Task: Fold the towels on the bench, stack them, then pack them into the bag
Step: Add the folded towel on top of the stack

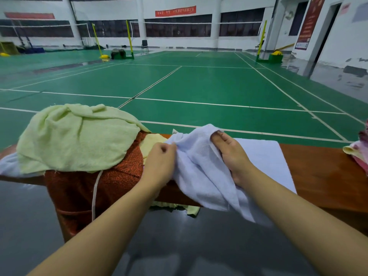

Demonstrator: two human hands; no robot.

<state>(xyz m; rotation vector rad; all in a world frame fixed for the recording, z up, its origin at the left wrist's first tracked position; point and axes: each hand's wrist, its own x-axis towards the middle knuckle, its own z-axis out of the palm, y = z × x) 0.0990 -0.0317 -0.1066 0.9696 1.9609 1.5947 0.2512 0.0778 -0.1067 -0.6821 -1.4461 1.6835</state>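
1. Fingers: left hand point(159, 162) pinches a bunched edge of the white towel point(262, 156), thumb and fingertips closed on the cloth. Right hand point(231, 154) has fingers curled into a raised fold near the towel's far edge, cloth draped over the knuckles.
2. Key relation: towel's long axis runs left to right along the bench point(322, 172). The flat, unheld part lies to the right of both hands; the near part hangs off the front edge. Right hand is nearer the flat end.
3. Pose: both forearms reach forward, converging; hands close together, a ridge of cloth between them.
4. Judgement: fold in progress, first towel only; next move likely needs the held edge carried rightward over the flat part.
5. Left: rust bag point(83, 188), a green towel point(75, 140) heaped on it.
6. Far right: pink cloth point(360, 154) on the bench end.
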